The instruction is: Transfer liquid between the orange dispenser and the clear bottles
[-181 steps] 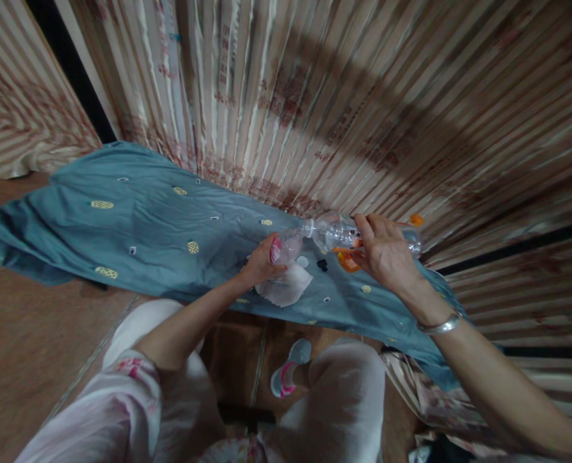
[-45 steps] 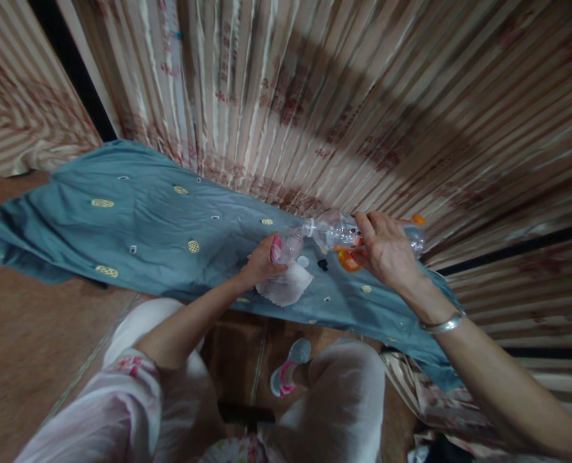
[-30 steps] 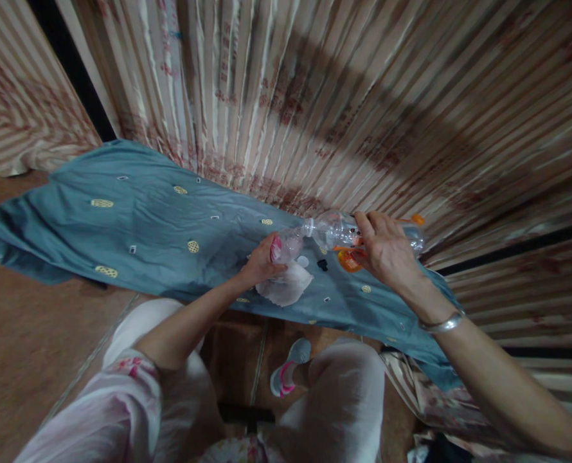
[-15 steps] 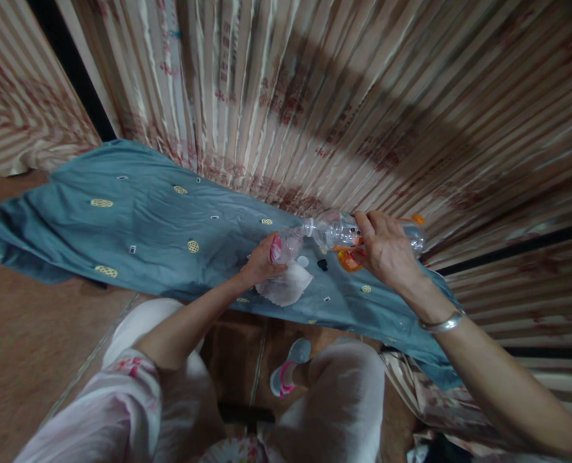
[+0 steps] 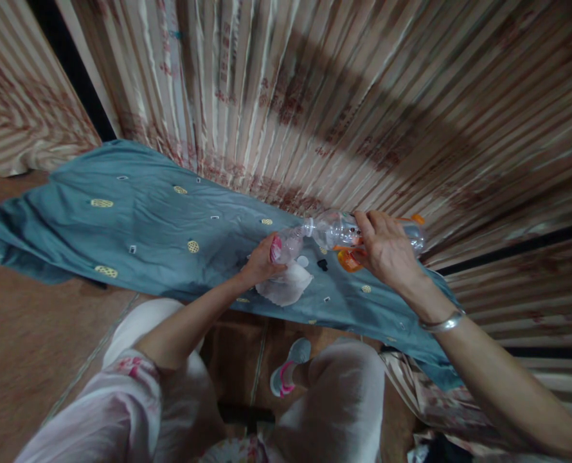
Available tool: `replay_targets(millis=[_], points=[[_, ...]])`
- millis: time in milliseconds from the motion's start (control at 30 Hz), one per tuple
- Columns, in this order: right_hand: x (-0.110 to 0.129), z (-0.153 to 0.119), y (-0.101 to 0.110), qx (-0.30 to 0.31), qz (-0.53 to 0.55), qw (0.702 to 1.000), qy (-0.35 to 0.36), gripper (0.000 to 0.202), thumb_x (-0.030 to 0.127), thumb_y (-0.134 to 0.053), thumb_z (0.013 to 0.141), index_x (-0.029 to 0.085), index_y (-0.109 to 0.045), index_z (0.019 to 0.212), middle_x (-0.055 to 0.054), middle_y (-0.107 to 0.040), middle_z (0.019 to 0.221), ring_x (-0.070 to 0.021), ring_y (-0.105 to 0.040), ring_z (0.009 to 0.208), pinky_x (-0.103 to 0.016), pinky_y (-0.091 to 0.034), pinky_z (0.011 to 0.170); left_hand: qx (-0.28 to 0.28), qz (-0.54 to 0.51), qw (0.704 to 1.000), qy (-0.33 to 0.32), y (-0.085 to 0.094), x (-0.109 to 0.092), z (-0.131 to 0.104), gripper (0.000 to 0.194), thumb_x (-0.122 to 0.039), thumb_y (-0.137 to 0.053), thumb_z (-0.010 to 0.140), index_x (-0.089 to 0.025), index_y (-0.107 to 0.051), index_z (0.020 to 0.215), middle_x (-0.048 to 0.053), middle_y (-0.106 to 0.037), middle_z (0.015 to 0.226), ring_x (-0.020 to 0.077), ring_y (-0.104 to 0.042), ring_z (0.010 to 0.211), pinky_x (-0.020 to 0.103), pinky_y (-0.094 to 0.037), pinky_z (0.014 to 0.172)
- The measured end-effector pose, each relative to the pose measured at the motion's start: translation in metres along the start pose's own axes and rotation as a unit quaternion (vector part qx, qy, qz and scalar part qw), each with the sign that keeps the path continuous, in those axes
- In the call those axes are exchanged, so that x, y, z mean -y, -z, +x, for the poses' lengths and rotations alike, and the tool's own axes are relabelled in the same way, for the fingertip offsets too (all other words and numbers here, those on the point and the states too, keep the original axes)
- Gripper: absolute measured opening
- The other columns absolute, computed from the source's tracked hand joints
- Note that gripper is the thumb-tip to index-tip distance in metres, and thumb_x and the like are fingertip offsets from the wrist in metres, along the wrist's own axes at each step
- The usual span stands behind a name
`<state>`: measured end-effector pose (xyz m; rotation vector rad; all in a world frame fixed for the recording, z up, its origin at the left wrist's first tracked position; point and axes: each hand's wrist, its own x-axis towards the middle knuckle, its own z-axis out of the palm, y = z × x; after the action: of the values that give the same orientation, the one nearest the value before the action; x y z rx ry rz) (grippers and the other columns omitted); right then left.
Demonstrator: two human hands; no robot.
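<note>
My left hand (image 5: 261, 259) is closed around a small clear plastic bottle (image 5: 292, 244) with a pink part near my fingers. In my right hand (image 5: 386, 247) is a larger clear plastic bottle (image 5: 331, 228), tilted almost flat with its neck pointing left. The necks of the two bottles meet; whether liquid passes between them I cannot make out. Beneath my left hand lies a crumpled whitish translucent piece (image 5: 286, 286), its kind unclear. Close by are a white round cap (image 5: 303, 261) and a small black object (image 5: 322, 264). An orange-and-yellow object (image 5: 348, 260) sits below my right fingers.
A blue-green cloth (image 5: 160, 225) with yellow pineapple prints covers the long narrow surface. Behind it hangs a pleated striped curtain (image 5: 247, 96). Something orange (image 5: 418, 218) shows behind the larger bottle. Dark bars (image 5: 78, 71) stand at the left and right.
</note>
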<state>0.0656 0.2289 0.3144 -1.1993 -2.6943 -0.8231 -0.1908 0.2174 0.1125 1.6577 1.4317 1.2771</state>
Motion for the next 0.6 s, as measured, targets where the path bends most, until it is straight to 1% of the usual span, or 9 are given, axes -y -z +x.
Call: replay_targets(millis=[133, 233, 367, 500, 600], points=[[0.0, 0.0, -0.001, -0.008, 0.007, 1.0, 0.003, 0.067, 0.018, -0.059, 0.083, 0.007, -0.044, 0.148, -0.024, -0.059, 0.128, -0.0406, -0.053, 0.122, -0.054, -0.045, 0.105, -0.002, 0.011, 1.0, 0.014, 0.001, -0.004, 0.0, 0.092, -0.024, -0.09, 0.059, -0.018, -0.051, 0.142, 0.015, -0.066, 0.14, 0.0346, -0.065, 0.129, 0.051, -0.052, 0.114], [0.0, 0.0, -0.001, -0.014, 0.01, 1.0, 0.003, 0.07, 0.017, -0.059, 0.082, 0.01, -0.043, 0.149, -0.023, -0.059, 0.128, -0.0407, -0.054, 0.121, -0.055, -0.046, 0.103, 0.008, 0.02, 0.999, 0.029, 0.002, -0.008, 0.0, 0.094, -0.022, -0.089, 0.059, -0.014, -0.048, 0.144, 0.018, -0.066, 0.14, 0.0346, -0.065, 0.128, 0.052, -0.051, 0.114], [0.0, 0.0, -0.001, -0.011, 0.002, 1.0, 0.005, 0.066, 0.016, -0.058, 0.083, 0.006, -0.045, 0.146, -0.025, -0.059, 0.128, -0.0409, -0.054, 0.122, -0.054, -0.046, 0.105, 0.014, 0.029, 0.998, 0.046, 0.003, -0.013, 0.001, 0.095, -0.016, -0.088, 0.058, -0.011, -0.048, 0.144, 0.021, -0.063, 0.144, 0.0346, -0.063, 0.132, 0.05, -0.048, 0.118], [0.0, 0.0, -0.001, -0.013, 0.0, 1.0, 0.004, 0.066, 0.017, -0.058, 0.084, 0.006, -0.045, 0.147, -0.024, -0.059, 0.129, -0.0407, -0.054, 0.123, -0.055, -0.046, 0.105, 0.004, 0.02, 0.999, 0.036, 0.003, -0.012, 0.001, 0.095, -0.017, -0.089, 0.057, -0.011, -0.049, 0.143, 0.021, -0.063, 0.144, 0.0377, -0.062, 0.134, 0.055, -0.048, 0.118], [0.0, 0.001, 0.0, -0.007, -0.004, 1.0, 0.002, 0.066, 0.017, -0.058, 0.083, 0.005, -0.045, 0.147, -0.025, -0.059, 0.129, -0.041, -0.054, 0.122, -0.054, -0.047, 0.104, 0.003, 0.01, 1.0, 0.023, 0.002, -0.009, 0.001, 0.093, -0.019, -0.089, 0.058, -0.012, -0.05, 0.142, 0.019, -0.064, 0.142, 0.0371, -0.063, 0.132, 0.055, -0.049, 0.117]])
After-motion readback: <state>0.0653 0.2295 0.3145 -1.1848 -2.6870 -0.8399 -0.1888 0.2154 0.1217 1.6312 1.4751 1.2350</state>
